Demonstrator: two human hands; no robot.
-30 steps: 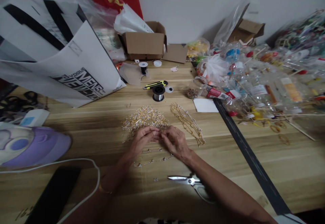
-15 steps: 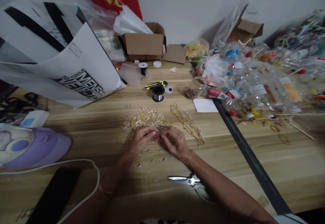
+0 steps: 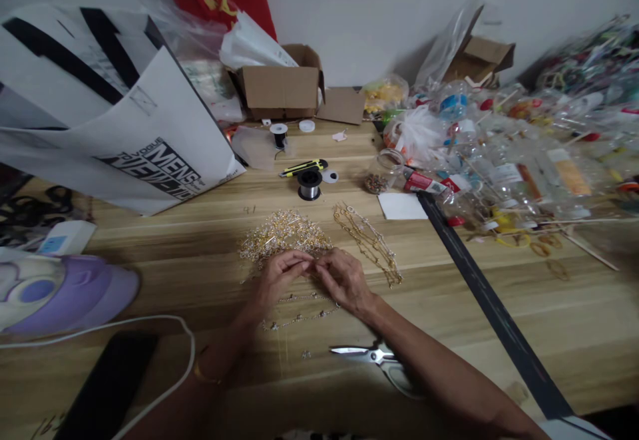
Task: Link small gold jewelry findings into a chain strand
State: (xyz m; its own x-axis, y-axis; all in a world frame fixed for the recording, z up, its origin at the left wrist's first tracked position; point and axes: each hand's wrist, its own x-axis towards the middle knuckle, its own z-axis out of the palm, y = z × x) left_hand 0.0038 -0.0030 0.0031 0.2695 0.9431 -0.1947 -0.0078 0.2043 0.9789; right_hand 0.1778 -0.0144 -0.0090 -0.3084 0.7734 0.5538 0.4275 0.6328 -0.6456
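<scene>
My left hand (image 3: 280,277) and my right hand (image 3: 344,279) meet fingertip to fingertip at the near edge of a pile of small gold and silver beaded pieces (image 3: 287,230). Both are closed in a pinch; what sits between the fingers is too small to make out. Just below them a silver beaded chain (image 3: 299,318) lies in a loop, one side reaching up to my right hand. Several gold and silver chains (image 3: 367,243) are laid out to the right. Open-bladed scissors (image 3: 372,355) rest beside my right forearm, near a few tiny silver bits (image 3: 306,355).
Behind the pile are a wire spool (image 3: 309,185), a yellow utility knife (image 3: 303,168) and a bead jar (image 3: 384,172). Plastic bottles (image 3: 509,174) crowd the right. A white paper bag (image 3: 120,140), a purple object (image 3: 100,290) and a dark phone-like slab (image 3: 107,383) stand left.
Both hands stay pinched together in almost the same place, with only slight finger movement. The whole view has shifted a little; the chains and scissors lie as before.
</scene>
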